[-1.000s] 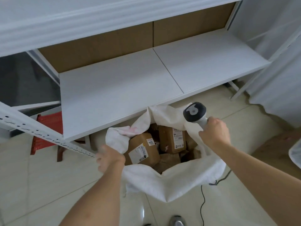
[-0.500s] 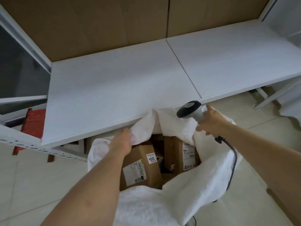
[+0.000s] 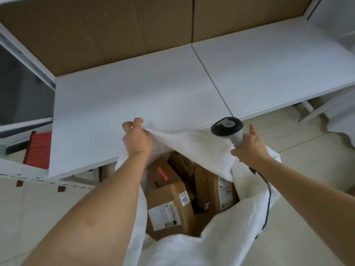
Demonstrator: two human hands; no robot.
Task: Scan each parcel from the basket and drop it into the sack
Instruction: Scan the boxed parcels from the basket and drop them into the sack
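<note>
A white woven sack [image 3: 226, 237] stands open on the floor below the shelf edge. Inside it lie several brown cardboard parcels; the nearest parcel [image 3: 169, 206] bears a white label and a "3004" sticker, and another parcel [image 3: 215, 189] stands upright to its right. My left hand [image 3: 137, 139] grips the sack's far rim and holds it up against the shelf. My right hand [image 3: 247, 144] grips the handle of a grey and black barcode scanner [image 3: 227, 128], whose cable [image 3: 268, 200] hangs down over the sack's right side. No basket is in view.
A wide white shelf board [image 3: 153, 96] spans the view just beyond the sack, with brown cardboard backing [image 3: 115, 31] behind it. A red crate [image 3: 38, 148] sits under the shelf at the left. Pale floor tiles [image 3: 307, 150] lie to the right.
My left hand has moved up from inside the sack mouth and pulled its far rim higher, against the shelf edge. The view has come closer to the sack. The scanner hand stays at the right.
</note>
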